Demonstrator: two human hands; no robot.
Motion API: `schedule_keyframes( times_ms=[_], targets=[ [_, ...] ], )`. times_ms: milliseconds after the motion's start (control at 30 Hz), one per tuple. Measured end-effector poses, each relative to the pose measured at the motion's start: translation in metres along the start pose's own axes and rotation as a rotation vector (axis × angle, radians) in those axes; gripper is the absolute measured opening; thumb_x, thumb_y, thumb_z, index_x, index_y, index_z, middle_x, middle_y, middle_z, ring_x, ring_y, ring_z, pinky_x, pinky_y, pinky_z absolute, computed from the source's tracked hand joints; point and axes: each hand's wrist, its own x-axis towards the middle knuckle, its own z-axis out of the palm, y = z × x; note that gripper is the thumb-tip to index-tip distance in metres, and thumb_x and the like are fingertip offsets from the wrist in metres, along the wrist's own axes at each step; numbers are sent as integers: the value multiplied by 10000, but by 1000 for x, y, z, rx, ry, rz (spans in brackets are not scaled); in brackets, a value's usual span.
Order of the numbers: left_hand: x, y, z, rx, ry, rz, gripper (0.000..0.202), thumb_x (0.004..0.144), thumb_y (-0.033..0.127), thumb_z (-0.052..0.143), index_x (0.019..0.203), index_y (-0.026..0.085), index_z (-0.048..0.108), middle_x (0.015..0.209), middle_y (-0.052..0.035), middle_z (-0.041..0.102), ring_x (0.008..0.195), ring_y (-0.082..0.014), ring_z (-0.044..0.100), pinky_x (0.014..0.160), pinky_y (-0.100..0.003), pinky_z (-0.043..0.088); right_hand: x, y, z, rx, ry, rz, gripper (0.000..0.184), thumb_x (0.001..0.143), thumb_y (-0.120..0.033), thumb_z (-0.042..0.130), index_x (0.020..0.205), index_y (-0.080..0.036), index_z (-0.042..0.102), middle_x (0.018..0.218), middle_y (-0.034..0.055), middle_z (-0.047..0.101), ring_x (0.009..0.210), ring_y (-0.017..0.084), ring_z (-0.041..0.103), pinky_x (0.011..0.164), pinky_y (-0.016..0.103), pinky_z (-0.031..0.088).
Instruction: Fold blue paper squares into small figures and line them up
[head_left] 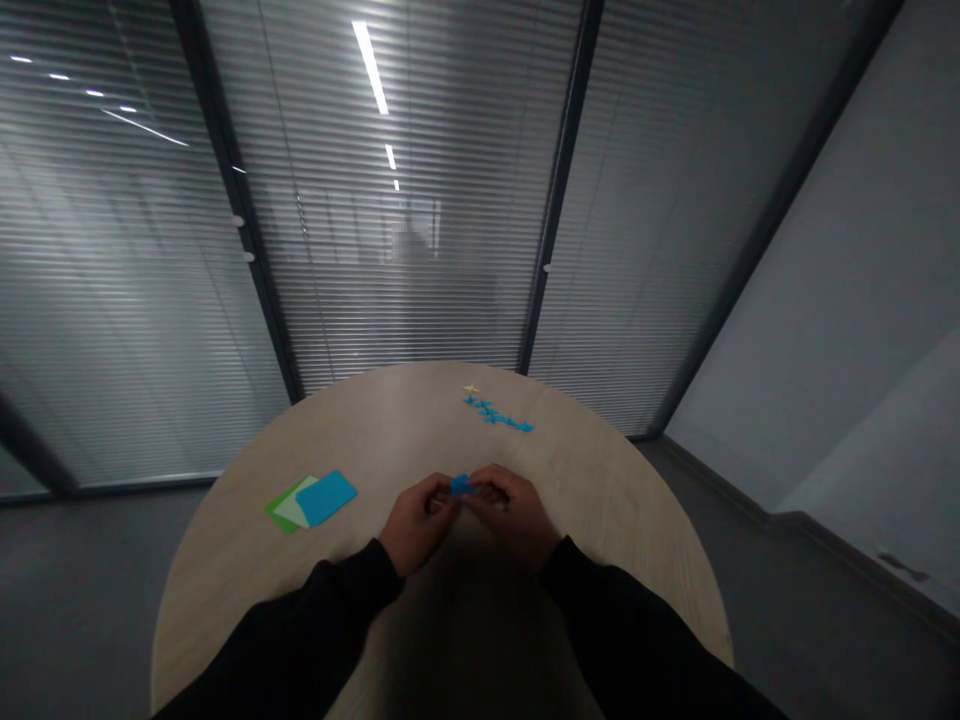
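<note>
A small piece of folded blue paper (460, 485) is held between my two hands, above the near middle of the round table. My left hand (420, 520) pinches its left side with thumb and fingertips. On the other side, my right hand (514, 510) grips it with thumb and bent fingers. The fingers cover much of the paper, so its exact folded shape cannot be made out. Farther back lie several small blue folded-paper figures (491, 412) in a slanting row, with a yellow one (470, 388) at the far end.
To the left, a blue paper sheet (327, 497) overlaps a pale green sheet (291, 508) and a bright green sheet (279, 515). The round wooden table (375, 420) stands before glass panels with blinds (420, 300). A pale wall (840, 330) rises at the right.
</note>
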Motion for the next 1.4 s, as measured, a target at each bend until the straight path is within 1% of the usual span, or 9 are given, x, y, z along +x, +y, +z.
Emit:
schedule_keyframes(
  times_ms=[167,267,400,500,733,933,1067,1200,1400],
  targets=[
    [0,-1,-1,-97,-64,-27,267,871,393,644,1001,167,704,877,-71,736,773,-199,650,714,-298,478,1,-2,-3,-97,-23,-137,109,877,-327,695,921,-245,752,940,65,675,775,192,613,693,328,485],
    [0,0,-1,-103,-69,-48,242,864,398,646,883,167,715,812,-55,724,738,-192,640,696,-291,469,1,-5,-4,-148,-47,-180,102,887,-324,685,879,-242,746,949,69,673,757,187,610,686,328,488],
    [0,2,-1,-51,-45,-40,242,862,387,637,770,171,695,728,-27,693,690,-173,609,676,-282,458,-1,-6,-2,-167,-2,-190,76,878,-300,678,882,-227,700,869,50,661,697,166,594,649,302,488],
    [0,2,-1,-22,-54,-29,247,863,392,625,791,165,693,730,-26,691,685,-170,602,662,-279,455,-2,-4,0,-153,27,-164,89,857,-290,681,891,-210,668,826,36,649,684,155,593,626,277,488],
    [0,-6,-1,29,-66,-31,371,922,477,549,833,156,714,754,-46,697,713,-181,612,672,-280,456,-3,-5,1,-105,44,-75,101,860,-297,656,877,-198,644,828,31,662,694,147,617,627,262,495],
    [0,-3,-3,84,-51,-17,385,931,475,522,842,156,719,744,-44,695,700,-183,605,667,-283,449,-3,0,4,16,37,126,289,819,-366,713,1036,-193,633,720,-2,655,658,154,621,613,266,489],
    [0,-1,-3,109,-53,9,386,945,472,503,859,162,717,759,-43,693,730,-187,609,688,-287,450,-2,5,5,122,32,183,257,798,-404,731,908,-187,650,763,17,671,672,155,620,624,274,487],
    [0,0,-2,122,-43,-17,385,938,475,506,827,164,704,718,-35,674,685,-179,592,652,-281,435,-1,5,4,184,41,189,251,772,-409,751,833,-192,641,812,20,672,742,161,621,682,284,483],
    [0,1,-2,83,-14,-53,345,893,485,567,845,164,684,728,-35,675,651,-171,575,606,-268,424,-2,0,4,258,-5,347,299,764,-452,741,831,-190,615,649,-33,587,583,127,523,562,256,393]
  ],
)
